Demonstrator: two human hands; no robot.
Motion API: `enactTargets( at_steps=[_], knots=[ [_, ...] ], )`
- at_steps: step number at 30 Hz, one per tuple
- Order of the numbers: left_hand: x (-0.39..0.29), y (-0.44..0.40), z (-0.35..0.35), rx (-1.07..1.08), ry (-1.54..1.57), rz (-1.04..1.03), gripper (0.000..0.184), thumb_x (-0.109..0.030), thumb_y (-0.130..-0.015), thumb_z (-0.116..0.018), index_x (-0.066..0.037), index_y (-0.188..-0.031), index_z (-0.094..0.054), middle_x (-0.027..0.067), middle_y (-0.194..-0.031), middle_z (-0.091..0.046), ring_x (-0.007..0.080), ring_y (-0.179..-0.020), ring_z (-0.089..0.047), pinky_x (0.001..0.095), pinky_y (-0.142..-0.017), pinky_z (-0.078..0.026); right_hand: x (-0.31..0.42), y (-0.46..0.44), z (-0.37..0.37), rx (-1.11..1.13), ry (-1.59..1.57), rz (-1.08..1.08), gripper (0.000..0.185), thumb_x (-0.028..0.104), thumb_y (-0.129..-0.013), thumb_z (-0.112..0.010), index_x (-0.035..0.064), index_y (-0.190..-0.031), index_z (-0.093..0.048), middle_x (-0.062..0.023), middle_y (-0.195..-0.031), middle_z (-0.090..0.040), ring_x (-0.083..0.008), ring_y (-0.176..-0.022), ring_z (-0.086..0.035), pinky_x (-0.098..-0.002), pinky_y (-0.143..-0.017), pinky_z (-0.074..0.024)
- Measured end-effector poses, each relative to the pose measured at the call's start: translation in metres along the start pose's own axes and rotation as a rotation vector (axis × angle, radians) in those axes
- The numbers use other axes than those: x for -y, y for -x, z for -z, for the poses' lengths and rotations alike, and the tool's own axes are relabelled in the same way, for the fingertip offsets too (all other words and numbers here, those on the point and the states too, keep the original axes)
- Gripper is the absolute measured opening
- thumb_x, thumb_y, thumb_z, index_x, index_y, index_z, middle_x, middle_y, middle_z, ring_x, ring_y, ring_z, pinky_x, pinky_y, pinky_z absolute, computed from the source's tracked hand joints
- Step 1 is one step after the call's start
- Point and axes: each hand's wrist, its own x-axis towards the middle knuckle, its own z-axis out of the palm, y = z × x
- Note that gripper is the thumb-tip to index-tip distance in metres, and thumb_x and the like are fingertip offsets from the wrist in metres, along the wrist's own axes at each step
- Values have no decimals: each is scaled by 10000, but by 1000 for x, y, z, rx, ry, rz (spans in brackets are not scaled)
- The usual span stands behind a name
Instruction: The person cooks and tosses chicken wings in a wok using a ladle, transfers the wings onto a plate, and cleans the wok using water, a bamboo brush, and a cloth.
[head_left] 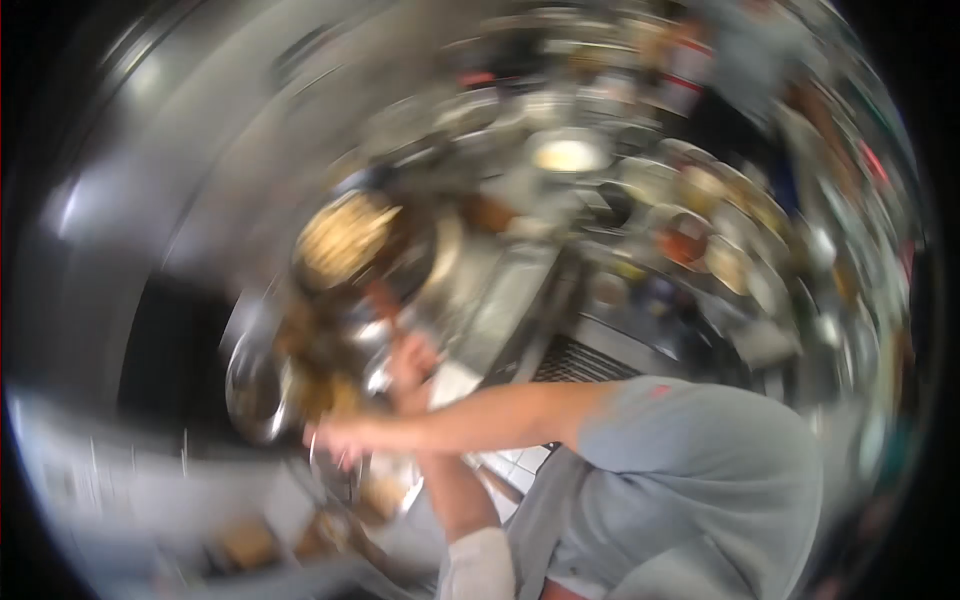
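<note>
Motion blur smears the whole view. My left hand (411, 362) reaches up from the bottom edge, its fingers closed around the brownish handle (382, 302) of a dark pan (412, 255). A heap of pale yellow, strip-like food (348, 238) lies in or over the left part of the pan. Crossing above my left forearm, my right arm stretches to the left. My right hand (342, 438) is beside a round metal bowl (256, 388) and a blurred yellowish-brown area. Its fingers are smeared, and whether they hold anything is unclear.
A dark slotted grate (580, 362) lies right of the pan. Many bowls and containers crowd the counter at upper right, among them a white bowl (568, 152) and one with reddish contents (685, 240). Another person (755, 60) stands at the upper right.
</note>
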Motion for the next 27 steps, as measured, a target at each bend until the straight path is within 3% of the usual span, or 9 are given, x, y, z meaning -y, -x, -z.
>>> enactTargets(
  at_steps=[3,5,7,11,12,13,15,23,27],
  knots=[
    [7,-18,24,183,-125,200,303,-195,-939,-356,-173,-638,-382,-55,-545,-320,50,-488,-316,218,-475,-288,32,71,52,-354,1455,234,511,537,-867,-505,49,-1003,-562,-57,-697,-559,-178,-620,-524,-329,-542,-443],
    [26,-29,37,115,-104,-55,177,-206,-897,-455,-43,-874,-522,-9,-671,-450,90,-660,-468,275,-630,-403,57,158,117,-272,1490,242,542,467,-860,-546,41,-1194,-523,-85,-790,-623,-196,-682,-588,-340,-611,-492],
    [27,-20,47,234,-539,-314,340,-128,-847,-580,-33,-1156,-476,45,-958,-487,143,-866,-495,311,-785,-436,110,305,173,-273,1003,-80,553,384,-847,-598,41,-1270,-498,-125,-935,-669,-201,-786,-648,-336,-706,-532],
    [48,12,4,175,-908,-537,543,-95,-830,-638,-72,-1316,-396,86,-1172,-487,188,-995,-484,324,-872,-434,110,650,211,-1589,757,-177,237,209,-814,-587,40,-964,-659,-76,-817,-667,-182,-689,-623,-326,-624,-514],
    [57,6,-7,170,-862,-504,536,-98,-831,-636,-69,-1311,-400,86,-1168,-489,188,-989,-487,323,-866,-435,66,736,191,-1819,585,801,191,196,-822,-574,30,-863,-657,-65,-760,-654,-176,-629,-611,-320,-545,-498],
    [61,1,-17,166,-830,-480,528,-102,-832,-634,-67,-1306,-404,86,-1164,-491,189,-984,-489,323,-860,-436,54,806,163,-2472,701,200,238,263,-838,-584,34,-880,-636,-62,-711,-623,-166,-581,-597,-313,-478,-474],
    [64,-5,-32,149,-793,-451,514,-108,-833,-630,-62,-1295,-411,87,-1156,-494,190,-972,-493,321,-849,-438,48,875,94,-2836,-83,682,318,328,-881,-559,11,-893,-580,-77,-675,-594,-143,-482,-569,-269,-474,-498],
    [60,-12,-13,33,-602,-401,459,-135,-840,-615,-43,-1255,-441,89,-1124,-508,193,-928,-510,316,-802,-447,45,932,113,-2616,181,1344,98,96,-834,-594,38,-826,-515,-43,-675,-519,-114,-524,-532,-259,-447,-475],
    [35,-42,44,153,-456,-527,435,-148,-843,-608,-34,-1234,-456,90,-1107,-514,195,-905,-519,314,-779,-451,115,875,51,-2630,695,1099,175,30,-815,-570,107,-744,-430,32,-602,-411,-63,-482,-444,-211,-417,-353]
  ],
)
